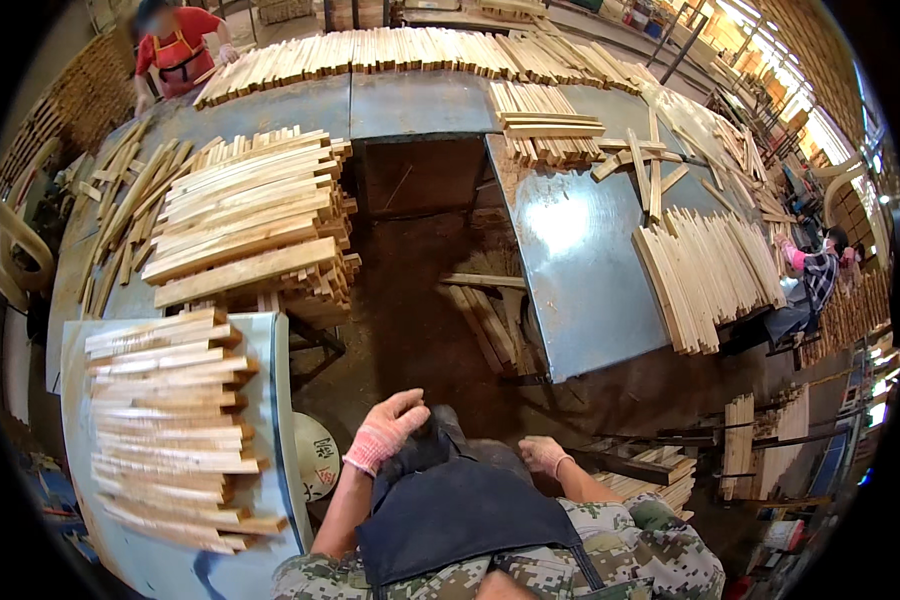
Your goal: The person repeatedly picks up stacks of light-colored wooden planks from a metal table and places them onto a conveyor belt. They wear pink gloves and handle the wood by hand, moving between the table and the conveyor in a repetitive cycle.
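Head view: both gloved hands, left hand (385,430) and right hand (544,454), rest unclenched on the dark blue apron (450,510), lower centre; the stacked pale wooden slats (170,430) on the grey bench (275,400) at lower left could slide off if bumped.

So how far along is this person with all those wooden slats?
Done, it seems: pale wooden slats lie stacked on the blue-grey metal table, one neat pile at the person's left, a taller stack beyond. In hand: nothing; the gloved left hand and right hand rest on a dark apron. Left: loose slats lie scattered, unstacked, at the far right.
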{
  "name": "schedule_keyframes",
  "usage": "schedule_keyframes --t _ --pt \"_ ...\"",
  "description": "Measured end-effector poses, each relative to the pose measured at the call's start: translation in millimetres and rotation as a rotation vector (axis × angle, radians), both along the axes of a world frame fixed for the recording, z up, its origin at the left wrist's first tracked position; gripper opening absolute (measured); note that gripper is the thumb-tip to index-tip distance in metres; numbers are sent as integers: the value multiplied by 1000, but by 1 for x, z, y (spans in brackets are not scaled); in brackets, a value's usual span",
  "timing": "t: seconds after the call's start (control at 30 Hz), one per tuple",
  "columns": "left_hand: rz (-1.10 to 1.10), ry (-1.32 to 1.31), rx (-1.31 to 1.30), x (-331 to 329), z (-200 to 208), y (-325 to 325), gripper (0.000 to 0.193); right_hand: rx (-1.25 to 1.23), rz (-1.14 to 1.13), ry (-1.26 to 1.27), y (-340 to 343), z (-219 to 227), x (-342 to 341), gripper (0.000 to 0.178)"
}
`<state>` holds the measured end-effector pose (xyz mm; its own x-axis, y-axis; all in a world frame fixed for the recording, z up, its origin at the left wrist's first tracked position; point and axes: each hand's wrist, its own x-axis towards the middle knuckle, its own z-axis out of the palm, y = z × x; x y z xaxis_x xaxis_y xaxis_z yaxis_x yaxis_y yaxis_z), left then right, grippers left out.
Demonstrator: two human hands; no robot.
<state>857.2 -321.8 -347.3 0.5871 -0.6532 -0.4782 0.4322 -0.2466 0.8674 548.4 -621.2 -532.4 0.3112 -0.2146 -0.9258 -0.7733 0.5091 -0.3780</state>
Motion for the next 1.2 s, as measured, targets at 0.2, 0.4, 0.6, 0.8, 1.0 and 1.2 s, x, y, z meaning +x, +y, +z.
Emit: schedule_keyframes --t 0.2,0.4,0.6,0.8,1.0,1.2 --pt "-205 -127 66 121 9 -72 65 -34 -184 -45 -35 14 136 5" --pt "-349 -56 32 201 0 -155 65 -276 209 13 -65 -22 222 30" --pt "-417 1 98 326 -13 -248 65 93 -74 17 -169 -35 345 24" --pt "-302 -157 142 468 22 -350 63 -139 11 -198 -312 -26 536 13" --pt "-39 -163 156 596 -4 -401 69 -78 29 -404 -383 9 744 44" --pt "224 -218 271 741 -47 -438 90 -185 318 -400 -409 77 890 82"
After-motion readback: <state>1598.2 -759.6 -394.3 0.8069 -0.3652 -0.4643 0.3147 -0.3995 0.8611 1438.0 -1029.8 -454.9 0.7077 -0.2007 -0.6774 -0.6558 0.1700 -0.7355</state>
